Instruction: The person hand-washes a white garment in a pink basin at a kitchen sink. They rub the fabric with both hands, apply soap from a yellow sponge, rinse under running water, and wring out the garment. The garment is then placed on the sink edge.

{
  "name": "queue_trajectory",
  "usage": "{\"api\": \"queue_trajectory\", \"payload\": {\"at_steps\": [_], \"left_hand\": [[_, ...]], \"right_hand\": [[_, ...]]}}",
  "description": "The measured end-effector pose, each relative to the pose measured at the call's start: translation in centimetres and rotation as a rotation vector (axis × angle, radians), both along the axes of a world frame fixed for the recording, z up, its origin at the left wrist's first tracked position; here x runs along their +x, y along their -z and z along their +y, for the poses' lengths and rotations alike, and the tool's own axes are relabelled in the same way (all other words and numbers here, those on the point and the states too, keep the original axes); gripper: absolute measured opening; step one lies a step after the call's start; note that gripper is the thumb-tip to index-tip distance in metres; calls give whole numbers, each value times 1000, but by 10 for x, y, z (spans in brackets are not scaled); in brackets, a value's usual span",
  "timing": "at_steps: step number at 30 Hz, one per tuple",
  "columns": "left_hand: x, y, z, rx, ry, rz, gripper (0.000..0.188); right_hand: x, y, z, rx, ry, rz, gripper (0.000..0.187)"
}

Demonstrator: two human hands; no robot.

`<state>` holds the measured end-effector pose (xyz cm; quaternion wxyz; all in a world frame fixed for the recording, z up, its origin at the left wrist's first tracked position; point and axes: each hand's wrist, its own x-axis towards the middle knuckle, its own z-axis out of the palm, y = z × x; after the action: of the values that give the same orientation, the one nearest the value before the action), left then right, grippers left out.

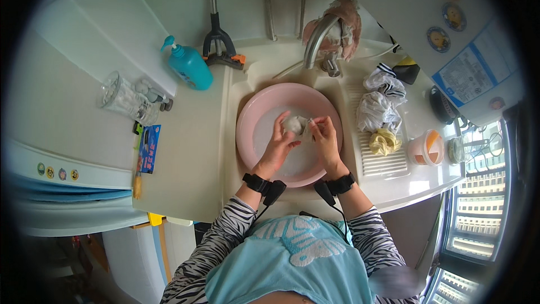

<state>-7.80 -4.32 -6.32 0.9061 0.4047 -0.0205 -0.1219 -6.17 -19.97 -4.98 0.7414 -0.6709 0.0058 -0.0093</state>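
Observation:
A pink basin (pixel 245 114) stands in the sink, with cloudy whitish water in it. Over the basin, my left hand (pixel 273 149) curls its fingers and thumb around one side of a small whitish cloth (pixel 294 125). My right hand (pixel 327 145) pinches the cloth's other end between thumb and fingers. The cloth looks bunched up, and its exact kind cannot be made out. Both my wrists wear black straps with small devices and cables.
Behind the basin rises a metal faucet (pixel 319 40) with a pinkish cloth draped over it. On the right, white garments (pixel 378 110) and a yellow cloth (pixel 385 142) lie on the ridged drainboard, near a plastic tub (pixel 426 148). A teal pump bottle (pixel 190 67) stands left.

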Motion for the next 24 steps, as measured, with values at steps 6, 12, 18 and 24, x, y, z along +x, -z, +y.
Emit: {"api": "queue_trajectory", "payload": {"at_steps": [6, 12, 18, 24], "left_hand": [[10, -9, 15, 97, -147, 64, 36], [12, 0, 27, 173, -59, -26, 38], [12, 10, 22, 231, -101, 159, 37], [1, 18, -16, 951, -241, -300, 27]], "right_hand": [[-4, -3, -14, 240, 122, 114, 9], [0, 10, -24, 228, 158, 62, 8], [0, -1, -29, 329, 37, 199, 6], [-17, -20, 3, 670, -230, 268, 17]]}}
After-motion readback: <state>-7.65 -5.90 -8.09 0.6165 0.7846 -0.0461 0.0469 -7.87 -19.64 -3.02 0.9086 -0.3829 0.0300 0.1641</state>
